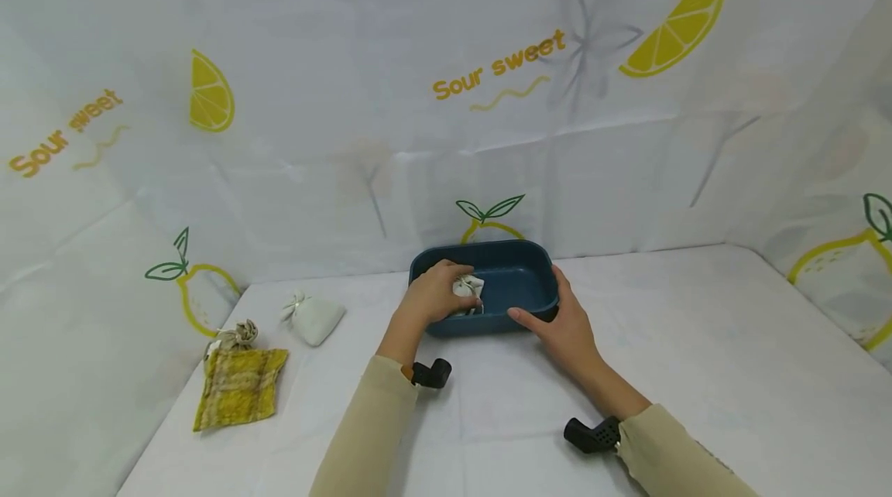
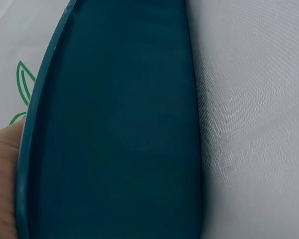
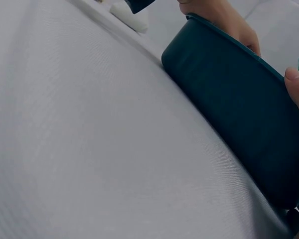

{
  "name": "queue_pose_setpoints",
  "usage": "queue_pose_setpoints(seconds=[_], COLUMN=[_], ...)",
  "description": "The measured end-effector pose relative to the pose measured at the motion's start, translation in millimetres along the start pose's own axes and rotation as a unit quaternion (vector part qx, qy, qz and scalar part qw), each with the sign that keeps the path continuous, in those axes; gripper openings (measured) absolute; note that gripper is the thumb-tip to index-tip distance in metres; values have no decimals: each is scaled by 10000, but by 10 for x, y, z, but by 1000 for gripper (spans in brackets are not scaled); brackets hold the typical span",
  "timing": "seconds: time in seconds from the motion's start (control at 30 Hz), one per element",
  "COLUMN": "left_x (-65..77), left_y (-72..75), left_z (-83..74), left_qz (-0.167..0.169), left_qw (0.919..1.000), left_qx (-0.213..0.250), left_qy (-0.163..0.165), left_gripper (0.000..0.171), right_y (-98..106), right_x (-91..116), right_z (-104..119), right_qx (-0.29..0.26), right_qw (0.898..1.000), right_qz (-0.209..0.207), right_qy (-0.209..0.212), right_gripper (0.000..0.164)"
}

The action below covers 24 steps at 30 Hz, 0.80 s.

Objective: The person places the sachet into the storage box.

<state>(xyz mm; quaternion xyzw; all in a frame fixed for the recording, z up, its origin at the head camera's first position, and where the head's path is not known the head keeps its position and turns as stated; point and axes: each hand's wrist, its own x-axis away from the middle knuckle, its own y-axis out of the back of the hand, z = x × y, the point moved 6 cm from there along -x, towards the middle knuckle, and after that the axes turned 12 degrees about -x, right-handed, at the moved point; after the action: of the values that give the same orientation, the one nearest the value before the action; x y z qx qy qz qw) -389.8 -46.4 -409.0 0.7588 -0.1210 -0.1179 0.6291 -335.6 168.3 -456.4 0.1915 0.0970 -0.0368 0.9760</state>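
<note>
A dark blue rectangular bin (image 1: 519,288) stands on the white-covered table near the back. My left hand (image 1: 433,294) reaches over its rim at the left end, fingers and thumb curled round a small whitish drawstring pouch (image 1: 468,286) inside the bin; the hand hides part of the pouch. With the thumb on the front rim and the fingers round the right end, my right hand (image 1: 567,330) grips the bin. The bin's outer wall (image 2: 119,119) fills much of the left wrist view. In the right wrist view, the right thumb (image 3: 294,77) lies at the rim.
Left of the bin lies another whitish drawstring pouch (image 1: 317,319). Farther left, a yellow plaid pouch (image 1: 240,390) lies in front of a brownish tied pouch (image 1: 241,334), partly covering it. A white cloth with lemon prints (image 1: 313,172) hangs behind the table.
</note>
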Motion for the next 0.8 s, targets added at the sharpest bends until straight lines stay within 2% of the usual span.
queue_pose_setpoints(seconds=[0.17, 0.4, 0.57, 0.8], left_x=[79, 307, 506, 712], left_y=[108, 399, 590, 763], left_z=[17, 103, 281, 584], left_qz=[-174, -354, -615, -958], left_qw=[9994, 9984, 9976, 9952], left_qx=[295, 394, 302, 147], left_qy=[-39, -185, -94, 140], left_gripper=[61, 62, 63, 67], right_y=[-21, -2, 22, 12], right_x=[-16, -23, -12, -24], right_z=[12, 20, 4, 14], right_qx=[-12, -23, 35, 75], right_qw=[10000, 10000, 9999, 10000], right_qz=[49, 29, 11, 21], right_qy=[-28, -72, -116, -57], right_gripper=[110, 111, 111, 110])
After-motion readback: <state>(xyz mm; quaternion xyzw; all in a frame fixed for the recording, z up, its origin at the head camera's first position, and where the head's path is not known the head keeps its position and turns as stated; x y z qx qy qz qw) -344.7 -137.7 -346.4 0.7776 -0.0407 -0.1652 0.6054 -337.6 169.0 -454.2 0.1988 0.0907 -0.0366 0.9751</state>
